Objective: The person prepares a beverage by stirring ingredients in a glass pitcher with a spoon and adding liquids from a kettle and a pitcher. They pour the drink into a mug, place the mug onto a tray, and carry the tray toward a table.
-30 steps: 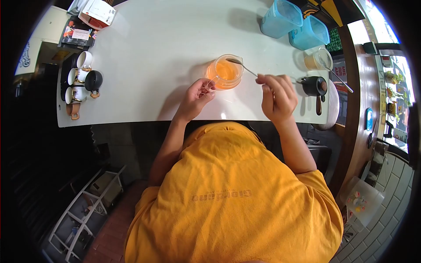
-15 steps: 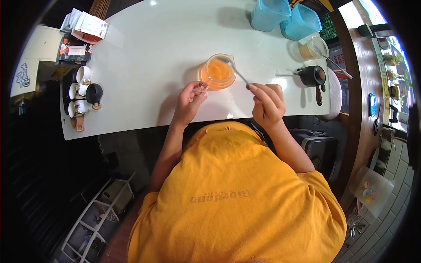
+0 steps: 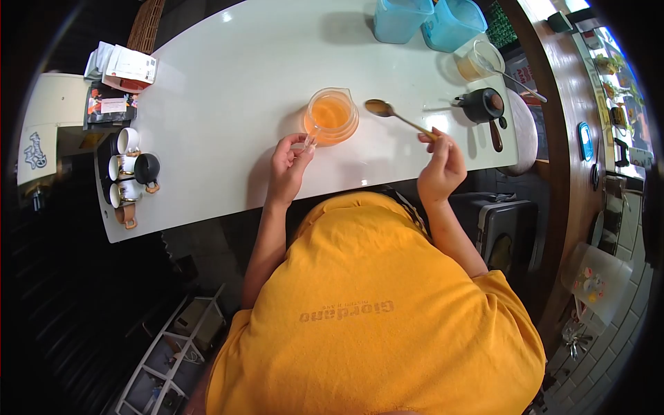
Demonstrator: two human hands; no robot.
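A clear glass jug with orange liquid inside stands on the white table, its spout pointing away from me. My left hand is closed round the jug's handle on the near side. In my right hand a long metal spoon is pinched by its handle end. The spoon's bowl hangs over the table to the right of the jug, apart from it.
At the far right are two blue translucent containers, a clear cup with a spoon across it, and a black pot. White cups, a black cup and pouches line the left edge of the table.
The spoon has come out of the jug and swung to the right with my right hand. My left hand has stayed on the jug's handle. The whole view has shifted slightly.
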